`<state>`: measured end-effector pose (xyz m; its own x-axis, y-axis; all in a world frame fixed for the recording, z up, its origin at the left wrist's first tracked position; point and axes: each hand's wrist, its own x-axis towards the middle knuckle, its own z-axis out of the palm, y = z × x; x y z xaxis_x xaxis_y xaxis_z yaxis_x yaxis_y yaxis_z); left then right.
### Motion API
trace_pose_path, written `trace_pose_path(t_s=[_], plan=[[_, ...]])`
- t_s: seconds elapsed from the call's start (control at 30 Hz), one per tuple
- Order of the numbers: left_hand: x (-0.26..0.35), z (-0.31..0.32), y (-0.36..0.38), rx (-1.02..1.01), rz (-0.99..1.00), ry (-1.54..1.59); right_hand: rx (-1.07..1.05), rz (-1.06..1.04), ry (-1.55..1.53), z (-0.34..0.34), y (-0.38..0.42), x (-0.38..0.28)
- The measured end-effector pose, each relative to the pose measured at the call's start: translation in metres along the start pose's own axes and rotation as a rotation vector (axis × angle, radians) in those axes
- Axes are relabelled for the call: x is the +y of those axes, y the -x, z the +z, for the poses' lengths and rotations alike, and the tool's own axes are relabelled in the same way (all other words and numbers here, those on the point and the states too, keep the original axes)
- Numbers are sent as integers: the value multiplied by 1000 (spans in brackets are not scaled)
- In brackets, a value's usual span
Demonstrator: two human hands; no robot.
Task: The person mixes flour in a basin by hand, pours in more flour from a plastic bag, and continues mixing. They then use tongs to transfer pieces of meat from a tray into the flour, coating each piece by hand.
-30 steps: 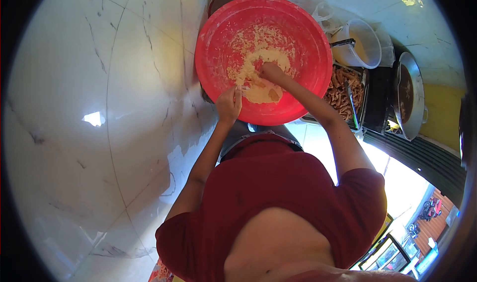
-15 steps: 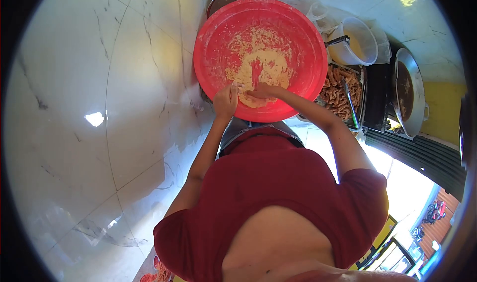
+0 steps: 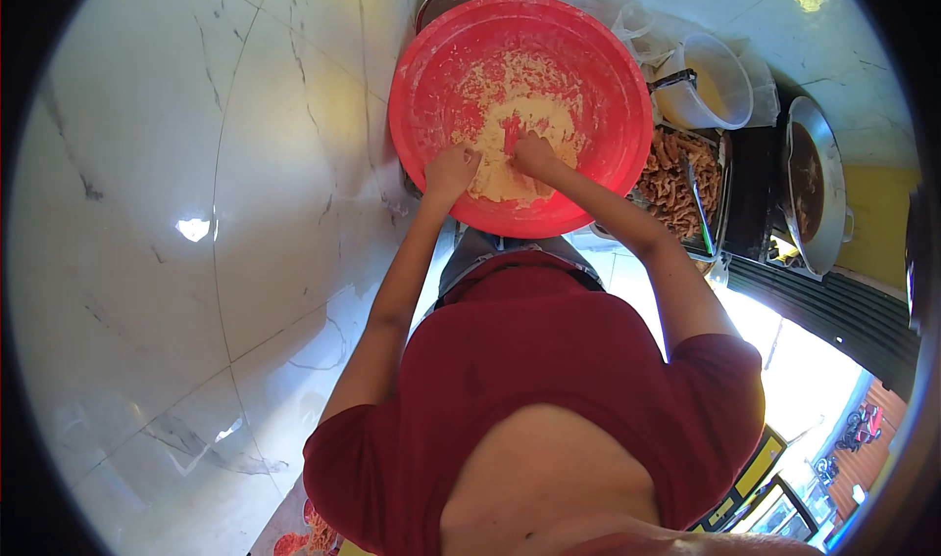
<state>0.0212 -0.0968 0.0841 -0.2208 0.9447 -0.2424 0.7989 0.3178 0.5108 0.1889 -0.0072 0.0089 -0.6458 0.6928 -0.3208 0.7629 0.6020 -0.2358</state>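
A large red plastic basin (image 3: 417, 96) stands in front of my body, with pale yellow flour (image 3: 544, 115) heaped loosely in its middle and dusted up the sides. My left hand (image 3: 453, 170) is over the near left part of the basin, fingers curled in at the edge of the flour. Right of it, my right hand (image 3: 533, 154) is closed in a fist over the middle of the flour. Whatever lies inside the curled fingers of either hand is hidden. A bare red streak of basin floor shows between the hands.
Right of the basin sits a tray of brown fried pieces (image 3: 674, 179) with tongs (image 3: 699, 203) across it. Behind that are a white bucket (image 3: 740, 86) of yellowish liquid and a wide metal pan (image 3: 833, 184) of dark oil. A marble-patterned tiled wall (image 3: 147, 262) is at left.
My right hand has lifted away from the near flour and moved forward, its flat fingers now curled into a fist. My left hand has shifted slightly forward, still curled.
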Motion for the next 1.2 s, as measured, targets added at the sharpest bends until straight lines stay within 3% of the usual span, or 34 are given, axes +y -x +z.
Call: trace_pose_path(t_s=[0.07,0.17,0.27,0.6,0.7,0.87,1.0,1.1,1.2], plan=[[-7,12,-20,-261,-66,-298,-6,17,45,-5,3,4],[9,16,-27,-471,-4,-556,-22,65,21,-12,3,7],[4,37,-36,-528,82,-659,-20,98,-46,-10,0,13],[-20,49,-55,-236,102,-672,-60,29,24,12,-6,-2],[-19,42,-58,-256,170,-671,-405,-134,-304,28,-25,13],[-16,36,-66,-361,202,-725,-55,70,-51,17,-10,6],[-19,35,-74,-325,207,-744,189,180,112,20,-18,16],[-24,37,-81,-303,190,-688,-9,135,-97,13,-17,14],[-27,36,-85,-395,246,-689,-103,-35,-39,-13,9,-4]])
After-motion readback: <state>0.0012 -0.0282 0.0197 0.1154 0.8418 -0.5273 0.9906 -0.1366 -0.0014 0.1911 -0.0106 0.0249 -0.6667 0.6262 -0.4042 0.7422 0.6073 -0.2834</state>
